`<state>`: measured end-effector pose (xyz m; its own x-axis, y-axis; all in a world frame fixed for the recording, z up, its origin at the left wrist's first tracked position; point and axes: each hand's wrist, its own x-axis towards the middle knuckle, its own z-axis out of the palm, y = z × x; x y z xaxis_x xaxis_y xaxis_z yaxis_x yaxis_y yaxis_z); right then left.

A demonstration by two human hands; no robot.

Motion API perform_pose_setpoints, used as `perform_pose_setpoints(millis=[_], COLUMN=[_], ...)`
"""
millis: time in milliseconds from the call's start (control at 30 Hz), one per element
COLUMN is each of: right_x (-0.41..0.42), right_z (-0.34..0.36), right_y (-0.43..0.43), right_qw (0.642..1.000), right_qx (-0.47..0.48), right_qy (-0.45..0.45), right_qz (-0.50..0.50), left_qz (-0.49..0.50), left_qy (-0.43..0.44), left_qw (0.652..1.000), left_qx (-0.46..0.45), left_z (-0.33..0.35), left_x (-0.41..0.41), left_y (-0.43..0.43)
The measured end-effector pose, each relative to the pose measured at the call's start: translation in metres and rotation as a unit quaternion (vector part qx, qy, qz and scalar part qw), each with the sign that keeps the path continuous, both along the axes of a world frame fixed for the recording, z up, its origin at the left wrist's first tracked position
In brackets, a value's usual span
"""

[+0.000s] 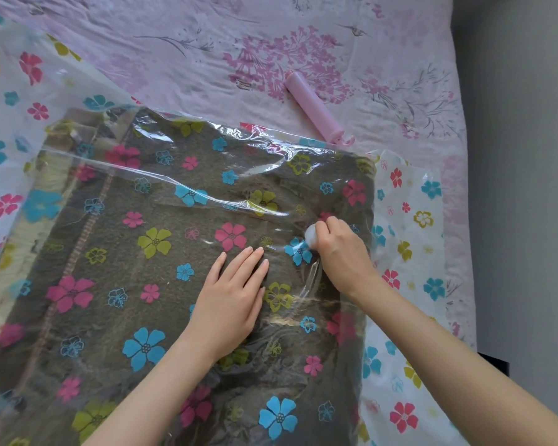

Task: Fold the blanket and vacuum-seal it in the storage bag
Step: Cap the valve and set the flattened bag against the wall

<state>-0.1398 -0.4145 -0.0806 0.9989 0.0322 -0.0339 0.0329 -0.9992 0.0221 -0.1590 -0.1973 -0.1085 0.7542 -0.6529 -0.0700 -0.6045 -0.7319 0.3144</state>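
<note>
Left hand (231, 296): laid flat, fingers straight, on storage bag (403, 220) over folded blanket (136, 252), frame centre. Right hand (339, 246): valve cap (310, 235) pinched, at 2 o'clock from left hand. Cap best turned squarely while film is pressed taut; pump (316, 107) lies at 12 o'clock.

The right hand (339, 249) covers most of the white valve (311, 235), so only its left rim shows. The blanket (126, 252) and bag (409, 201) run off the left and bottom edges. The bag's corner hides the pump's (313, 107) handle end. The bed (207, 59) is cut off at the top
</note>
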Motion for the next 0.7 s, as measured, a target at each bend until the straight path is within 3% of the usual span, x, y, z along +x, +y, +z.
perform_pose_setpoints(millis=[200,500,700], right_x=[-0.003,-0.001,0.001], right_z=[0.001,-0.002,0.008], right_y=[0.011,0.006,0.006], right_qw=[0.998,0.998,0.993], right_qx=[-0.023,-0.063,-0.037], right_qy=[0.006,-0.021,0.096], right_qz=[-0.051,0.006,-0.060], left_qz=[0.000,-0.022,-0.016], left_qy=[-0.004,-0.003,0.016], left_qw=[1.000,1.000,1.000], left_qx=[0.002,0.009,-0.013], left_z=[0.000,-0.001,-0.001], left_x=[-0.001,0.002,0.001], left_y=[0.000,0.005,0.008])
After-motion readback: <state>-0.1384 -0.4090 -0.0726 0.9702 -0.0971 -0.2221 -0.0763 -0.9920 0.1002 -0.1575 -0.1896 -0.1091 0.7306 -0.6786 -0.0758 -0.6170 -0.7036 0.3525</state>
